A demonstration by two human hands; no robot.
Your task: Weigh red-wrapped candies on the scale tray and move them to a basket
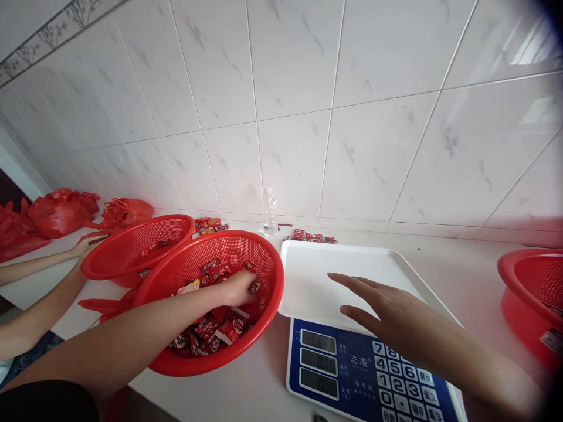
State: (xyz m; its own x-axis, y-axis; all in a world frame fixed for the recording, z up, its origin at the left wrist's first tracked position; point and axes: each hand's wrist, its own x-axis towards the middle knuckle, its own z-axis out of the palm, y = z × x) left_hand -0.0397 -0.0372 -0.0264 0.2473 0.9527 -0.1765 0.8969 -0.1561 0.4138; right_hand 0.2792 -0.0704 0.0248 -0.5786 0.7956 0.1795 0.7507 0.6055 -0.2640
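My left hand (240, 287) reaches into a red plastic basket (269, 252), its fingers closed on a small wrapped snack packet (253, 288). Many more red and brown packets (229, 331) lie loose around it in the basket. Over the white tray (303, 275) of a weighing scale (352, 375), my right hand (378, 302) is stretched out with fingers and thumb apart, holding nothing. The scale has a blue panel with number keys and three small displays, partly covered by my right forearm.
Another person's hands (88, 245) are at a second red basket (132, 234) on the left. Red plastic bags (61, 211) stand farther left. A clear plastic bottle (270, 214) and several packets (308, 236) sit by the tiled wall. Another red basket (528, 305) is at the right edge.
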